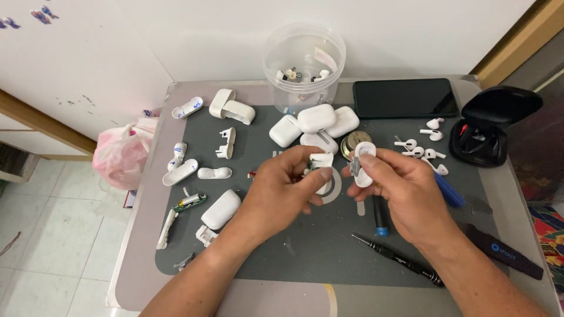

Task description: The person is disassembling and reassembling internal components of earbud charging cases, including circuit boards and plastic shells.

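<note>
My left hand [282, 191] grips a white plastic inner frame of an earbud case [320, 163] with a small green circuit part showing at its side. My right hand [405, 194] pinches a white oval case lid [364, 164] with a metal hinge piece on its left edge. The two parts are held close together, a little above the dark grey work mat [329, 246]. Behind my hands lie three whole white earbud cases [314, 120] in a cluster, next to a round metal disc [354, 141].
Opened white case shells and a small battery [191, 201] lie on the mat's left. A clear plastic tub [304, 64] and a black phone [405, 98] stand at the back. Loose earbuds [424, 149], an open black case [490, 126], a thin black screwdriver [399, 260], a blue-tipped tool [380, 218] and a black pry tool [505, 253] are on the right. A pink bag [120, 154] hangs off the table's left edge.
</note>
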